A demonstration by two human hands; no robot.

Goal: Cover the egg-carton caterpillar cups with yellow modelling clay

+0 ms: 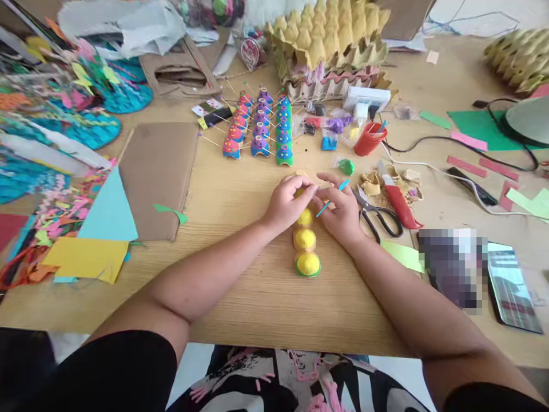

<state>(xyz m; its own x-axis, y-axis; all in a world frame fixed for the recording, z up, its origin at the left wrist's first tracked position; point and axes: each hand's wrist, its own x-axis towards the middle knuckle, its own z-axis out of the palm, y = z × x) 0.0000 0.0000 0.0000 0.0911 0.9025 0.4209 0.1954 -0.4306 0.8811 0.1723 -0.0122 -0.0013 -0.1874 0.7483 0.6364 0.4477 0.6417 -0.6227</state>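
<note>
A strip of egg carton (305, 238) lies lengthwise in front of me, its bumps coated yellow, with a green rim at the near end. Over its far part, my left hand (288, 201) has thumb and fingers pinched together; whatever is between them is too small or hidden to make out. My right hand (341, 210) meets it fingertip to fingertip and holds a thin blue modelling tool (344, 184), slanting between its fingers. Both hands cover the far bumps. Just beyond them sits a lump of green clay (345, 166) in clear wrap.
Painted egg-carton caterpillars (260, 129) with stick feelers stand farther back, before stacked egg trays (326, 40). Scissors (380, 214), a red-handled knife (401, 200) and a red cup (369, 140) are at right. A phone (514, 286) lies near right; cardboard (156, 177) lies left.
</note>
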